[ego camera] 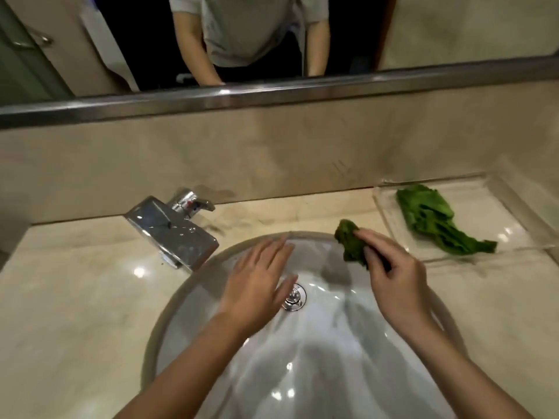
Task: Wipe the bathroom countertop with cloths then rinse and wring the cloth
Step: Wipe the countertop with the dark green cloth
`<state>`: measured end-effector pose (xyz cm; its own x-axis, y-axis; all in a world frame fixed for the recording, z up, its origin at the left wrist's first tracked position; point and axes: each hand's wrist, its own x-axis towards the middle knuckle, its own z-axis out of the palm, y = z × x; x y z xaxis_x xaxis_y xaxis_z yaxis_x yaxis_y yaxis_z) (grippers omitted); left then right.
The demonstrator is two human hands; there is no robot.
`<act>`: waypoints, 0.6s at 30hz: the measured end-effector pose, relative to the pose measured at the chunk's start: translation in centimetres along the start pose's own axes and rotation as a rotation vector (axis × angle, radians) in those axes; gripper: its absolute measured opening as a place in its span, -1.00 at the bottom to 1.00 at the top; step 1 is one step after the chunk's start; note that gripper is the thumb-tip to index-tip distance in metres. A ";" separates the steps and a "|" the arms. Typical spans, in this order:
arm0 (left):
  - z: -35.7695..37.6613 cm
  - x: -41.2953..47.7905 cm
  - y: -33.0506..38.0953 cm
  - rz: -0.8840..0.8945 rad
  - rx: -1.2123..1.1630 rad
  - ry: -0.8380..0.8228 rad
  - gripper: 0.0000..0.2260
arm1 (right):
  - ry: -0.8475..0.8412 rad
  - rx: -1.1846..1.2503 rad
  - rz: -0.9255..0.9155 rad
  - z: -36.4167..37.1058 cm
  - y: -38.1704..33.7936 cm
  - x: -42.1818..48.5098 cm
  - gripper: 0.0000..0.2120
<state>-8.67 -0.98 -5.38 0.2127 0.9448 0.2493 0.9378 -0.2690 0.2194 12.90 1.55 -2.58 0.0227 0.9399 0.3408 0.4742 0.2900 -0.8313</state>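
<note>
head view: right grip [396,276] holds a bunched dark green cloth [351,243], fingers curled over its top, thumb side hidden. the cloth sits at the far right rim of the wash basin [332,352], partly over the bowl and partly over the bench [75,297]; whether it touches the rim cannot be told. left grip [257,282] is wide and holds nothing, fingers straight and flat above the bowl, next to the drain plug [293,297]; its outline is blurred.

risks noted.
one: the hold appears to be by the fingertips on a wad that is likely wet, so part of it could slide free and drop into the bowl or drag across the bench.
two: the faucet [172,234] stands at the left of the basin, well apart from the cloth, and no water stream is visible. a rinse would need the cloth carried under the spout and the lever [193,204] worked, probably by the free left grip.
three: wringing outside the bowl would wet the bench, so the wad should come over the bowl first.

a second green cloth [438,225] lies loose in a clear tray [387,207] at the right of the bench, apart from both grips.
</note>
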 end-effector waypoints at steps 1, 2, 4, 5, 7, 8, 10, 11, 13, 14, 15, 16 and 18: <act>0.3 1.4 -0.1 -0.020 0.006 0.003 -0.54 | 0.017 -0.051 -0.020 0.5 0.5 1.2 -0.65; 0.5 2.7 -0.2 -0.048 -0.013 0.004 -0.53 | 0.031 -0.092 -0.032 0.9 1.0 2.4 -0.67; 1.0 5.3 -0.8 -0.072 -0.035 0.008 -0.54 | 0.047 -0.150 -0.054 1.7 1.8 4.7 -0.69; 1.4 6.5 -1.5 -0.070 -0.013 0.010 -0.55 | 0.046 -0.170 -0.071 2.1 2.2 5.7 -0.69; 2.0 8.2 -3.0 -0.058 0.046 -0.031 -0.55 | 0.022 -0.203 -0.094 2.9 3.2 7.4 -0.70; 2.3 8.6 -3.9 -0.056 0.058 -0.051 -0.54 | -0.005 -0.225 -0.098 3.5 3.8 7.9 -0.71; 2.9 9.0 -5.3 -0.035 0.058 -0.066 -0.52 | -0.101 -0.269 -0.073 4.6 5.0 8.1 -0.71; 3.2 9.2 -5.9 -0.016 0.055 -0.071 -0.51 | -0.131 -0.294 -0.064 4.9 5.6 7.9 -0.71; 3.5 9.1 -6.3 0.007 0.054 -0.041 -0.52 | -0.131 -0.340 -0.085 5.6 6.5 7.6 -0.71; 3.5 9.1 -6.3 0.011 0.054 -0.024 -0.52 | -0.121 -0.351 -0.102 6.0 6.6 7.8 -0.70; 3.5 9.1 -6.2 0.016 0.051 -0.023 -0.53 | -0.112 -0.358 -0.126 6.5 6.5 8.2 -0.70; 3.5 9.3 -6.2 0.026 0.051 -0.029 -0.53 | -0.110 -0.363 -0.148 7.2 6.2 8.7 -0.70; 3.7 9.3 -6.2 0.039 0.066 -0.034 -0.53 | -0.156 -0.351 -0.192 8.4 5.3 9.1 -0.69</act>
<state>-11.48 10.20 -7.90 0.2576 0.9400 0.2239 0.9445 -0.2938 0.1471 8.26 13.20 -7.60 -0.2155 0.8987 0.3819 0.7279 0.4085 -0.5506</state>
